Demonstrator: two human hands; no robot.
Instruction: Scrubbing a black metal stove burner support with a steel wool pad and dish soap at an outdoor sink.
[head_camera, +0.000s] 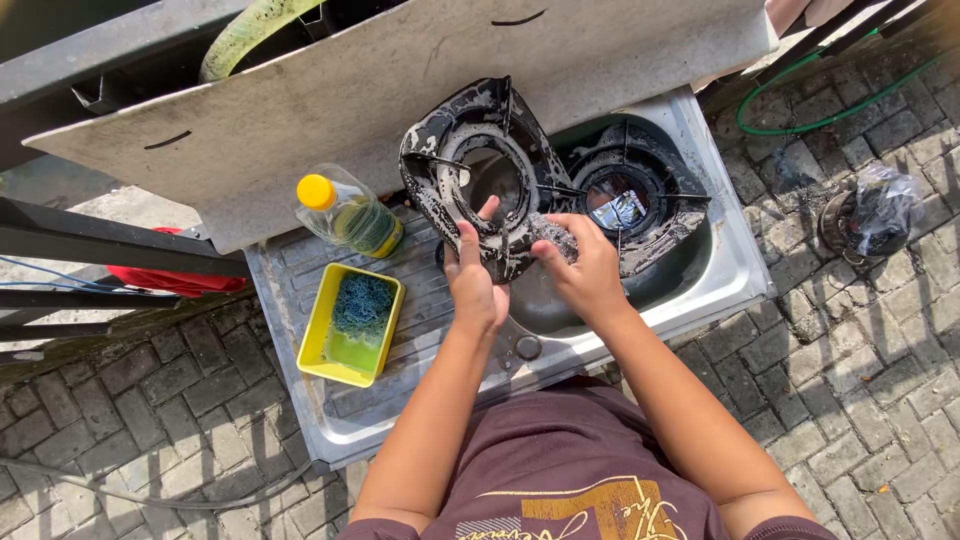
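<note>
A person's left hand (473, 280) grips the lower rim of a soapy black burner grate (480, 170), held tilted over a steel sink (735, 265); the fingers curl around its edge. The right hand (585, 270) presses a steel wool scrubber (553, 237) against the grate's right side, fingers closed on it; a second grate (640, 195) lies in the basin.

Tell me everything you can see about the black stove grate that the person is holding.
The grate is a black metal ring plate with thin prongs pointing into its round opening, covered in white soap foam. It stands tilted on edge over the sink. The left hand grips its lower rim; the right hand presses a grey scourer against it.
</note>
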